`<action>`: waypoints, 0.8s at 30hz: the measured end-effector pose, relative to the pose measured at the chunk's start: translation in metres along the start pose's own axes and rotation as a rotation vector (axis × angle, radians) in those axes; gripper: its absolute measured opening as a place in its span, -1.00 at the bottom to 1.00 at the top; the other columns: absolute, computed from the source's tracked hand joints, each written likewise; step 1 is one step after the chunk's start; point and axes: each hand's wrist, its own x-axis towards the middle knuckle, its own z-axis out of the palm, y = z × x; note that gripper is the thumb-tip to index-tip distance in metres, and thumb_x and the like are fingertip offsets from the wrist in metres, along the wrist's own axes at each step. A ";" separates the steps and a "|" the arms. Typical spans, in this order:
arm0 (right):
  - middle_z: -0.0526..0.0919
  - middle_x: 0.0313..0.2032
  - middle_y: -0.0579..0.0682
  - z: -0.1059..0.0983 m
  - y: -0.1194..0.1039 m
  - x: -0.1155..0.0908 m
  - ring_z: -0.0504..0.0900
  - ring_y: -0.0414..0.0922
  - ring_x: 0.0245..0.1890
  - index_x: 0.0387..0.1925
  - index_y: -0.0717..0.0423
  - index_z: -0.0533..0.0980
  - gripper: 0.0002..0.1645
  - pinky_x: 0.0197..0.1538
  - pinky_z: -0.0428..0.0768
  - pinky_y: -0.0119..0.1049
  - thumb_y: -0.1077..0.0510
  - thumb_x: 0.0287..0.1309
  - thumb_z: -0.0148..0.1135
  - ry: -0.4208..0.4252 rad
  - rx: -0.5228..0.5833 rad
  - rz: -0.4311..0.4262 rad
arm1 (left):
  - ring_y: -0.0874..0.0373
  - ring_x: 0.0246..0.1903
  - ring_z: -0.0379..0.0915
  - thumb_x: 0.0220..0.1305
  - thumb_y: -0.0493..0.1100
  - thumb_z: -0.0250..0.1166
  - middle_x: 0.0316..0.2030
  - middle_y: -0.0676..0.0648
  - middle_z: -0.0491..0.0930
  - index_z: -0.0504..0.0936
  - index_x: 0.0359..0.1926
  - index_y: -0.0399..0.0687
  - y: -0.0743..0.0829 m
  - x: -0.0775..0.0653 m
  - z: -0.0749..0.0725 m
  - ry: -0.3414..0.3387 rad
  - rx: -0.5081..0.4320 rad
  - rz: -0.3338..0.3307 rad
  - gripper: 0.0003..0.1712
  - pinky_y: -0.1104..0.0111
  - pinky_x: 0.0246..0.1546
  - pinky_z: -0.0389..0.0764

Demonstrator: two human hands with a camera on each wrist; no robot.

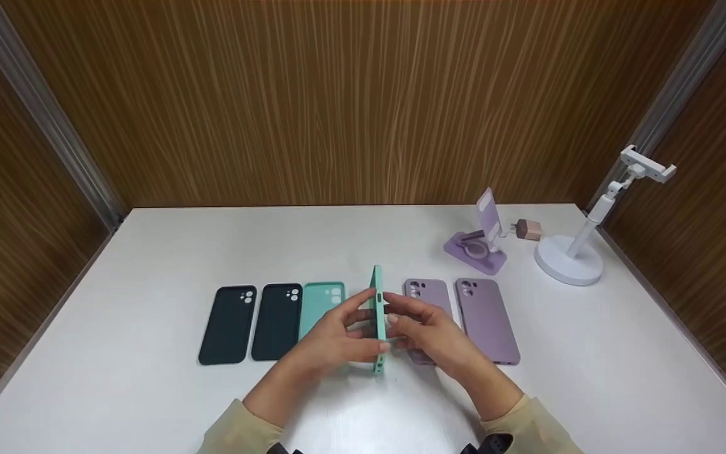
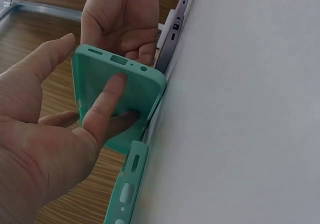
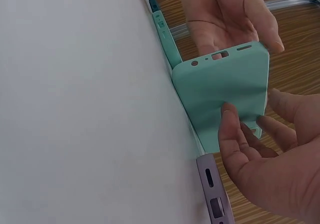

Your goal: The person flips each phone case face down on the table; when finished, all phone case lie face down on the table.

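A mint green phone case stands upright on its long edge, between both hands. My left hand holds it from the left, thumb at its upper edge near the end with the port cutouts. In the left wrist view, fingers of that hand reach into the hollow inner side of the case. From the other side my right hand holds it, with a fingertip on the smooth back. A second mint green case lies just left, partly covered by my left hand.
Two dark phone cases lie farther left. Two purple cases lie to the right, one partly behind my right hand. Behind them stand a purple phone stand, a pink charger plug and a white phone holder. Wood-grain panels border the white table.
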 end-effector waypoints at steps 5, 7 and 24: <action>0.47 0.41 0.19 0.002 -0.001 -0.001 0.71 -0.03 -0.05 0.57 0.04 0.37 -0.31 -0.29 0.50 -0.38 0.11 0.50 0.30 -0.001 -0.038 0.022 | -0.18 0.17 0.64 0.41 -0.22 0.45 0.39 -0.32 0.47 0.23 0.65 0.06 -0.001 0.001 -0.001 0.054 -0.033 0.008 -0.10 -0.07 -0.03 0.73; 0.46 0.42 0.20 0.003 -0.001 -0.001 0.70 -0.05 -0.03 0.57 0.03 0.37 -0.31 -0.31 0.49 -0.39 0.12 0.50 0.30 -0.010 -0.059 0.017 | -0.16 0.13 0.67 0.45 -0.21 0.42 0.34 -0.33 0.52 0.26 0.62 0.03 -0.002 0.002 -0.001 0.082 -0.032 0.015 -0.16 -0.06 -0.05 0.73; 0.54 0.39 0.18 0.008 0.000 -0.002 0.70 -0.01 0.05 0.50 0.15 0.44 -0.33 -0.05 0.67 -0.21 0.18 0.44 0.36 -0.037 -0.188 -0.071 | -0.04 -0.03 0.75 0.46 -0.29 0.30 0.24 -0.21 0.66 0.36 0.51 -0.05 0.000 0.002 0.000 0.225 0.021 0.019 -0.34 0.24 -0.28 0.75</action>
